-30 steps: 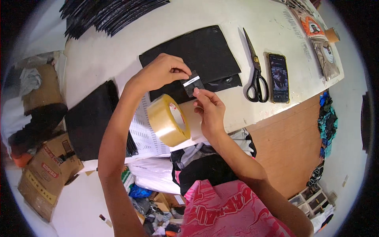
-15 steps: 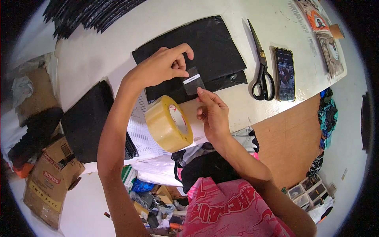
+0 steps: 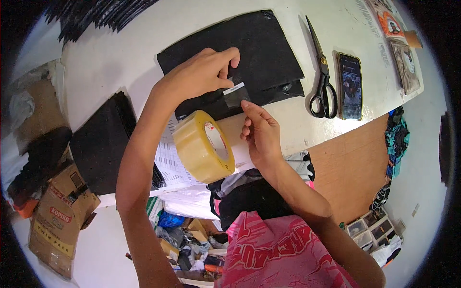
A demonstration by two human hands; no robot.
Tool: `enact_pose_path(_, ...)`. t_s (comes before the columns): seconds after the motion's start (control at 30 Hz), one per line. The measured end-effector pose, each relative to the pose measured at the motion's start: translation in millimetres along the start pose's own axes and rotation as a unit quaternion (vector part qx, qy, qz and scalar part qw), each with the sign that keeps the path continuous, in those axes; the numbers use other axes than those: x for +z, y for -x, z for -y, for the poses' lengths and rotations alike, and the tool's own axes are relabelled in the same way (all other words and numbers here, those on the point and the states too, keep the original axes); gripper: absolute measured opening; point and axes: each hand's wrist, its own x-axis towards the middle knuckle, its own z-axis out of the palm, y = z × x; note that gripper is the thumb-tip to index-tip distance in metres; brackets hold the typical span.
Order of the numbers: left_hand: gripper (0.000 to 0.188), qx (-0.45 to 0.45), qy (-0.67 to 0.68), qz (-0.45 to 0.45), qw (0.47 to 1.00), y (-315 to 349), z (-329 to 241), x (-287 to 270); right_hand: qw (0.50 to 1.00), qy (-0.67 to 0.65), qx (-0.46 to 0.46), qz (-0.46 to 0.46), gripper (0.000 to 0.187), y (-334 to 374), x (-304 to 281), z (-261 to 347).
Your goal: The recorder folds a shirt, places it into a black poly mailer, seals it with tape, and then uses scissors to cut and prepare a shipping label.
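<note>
A folded black plastic package [image 3: 261, 50] lies on the white table, its flap toward me. Over the near part of it is a short piece of clear tape [image 3: 236, 99] with a small white label [image 3: 234, 89] at its far end. My left hand [image 3: 204, 72] reaches across the package, thumb at the label's edge and index finger curled. The thumb and index finger of my right hand [image 3: 262, 132] pinch the tape's near end. Below the left wrist, a large roll of clear yellowish tape [image 3: 199, 149] stands on its edge near the table's front.
Black-handled scissors [image 3: 322, 79] and a phone [image 3: 350, 86] lie to the right. Printed sheets [image 3: 169, 158] stick out beneath the roll. More black packages [image 3: 103, 144] are stacked at the left, others [image 3: 110, 14] at the far left. A cardboard box [image 3: 60, 223] stands below.
The view has shifted slightly, so the package sits higher in it. The tape piece appears flatter against the package. Both hands keep nearly the same places on it.
</note>
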Motion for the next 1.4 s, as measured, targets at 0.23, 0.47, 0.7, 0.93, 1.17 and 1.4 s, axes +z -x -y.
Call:
enact_pose_path(0.23, 0.036, 0.079, -0.111, -0.097, 0.986, 6, -3, -3, 1.0, 0.002, 0.003, 0.0, 0.015, 3, 0, -1)
enact_pose_path(0.47, 0.027, 0.049, -0.033, -0.087, 0.994, 16, -1, 3, 1.0, -0.002, 0.008, -0.001, 0.015, 2, -4, -2)
enact_pose_path(0.7, 0.017, 0.094, -0.049, -0.058, 0.993, 18, -3, 8, 1.0, -0.004, 0.011, 0.001, 0.017, 3, -4, -3)
enact_pose_path(0.93, 0.019, 0.08, -0.044, -0.032, 0.995, 15, -6, 5, 0.999, -0.024, 0.025, 0.009, 0.017, 5, -5, -4)
enact_pose_path(1.17, 0.019, 0.097, -0.01, -0.035, 0.995, 14, -6, 4, 0.999, -0.02, 0.039, 0.0, 0.017, 6, -3, -6)
enact_pose_path(1.4, 0.017, 0.075, -0.012, -0.042, 0.996, 14, -5, 8, 0.999, -0.022, 0.032, 0.004, 0.017, 5, -5, -4)
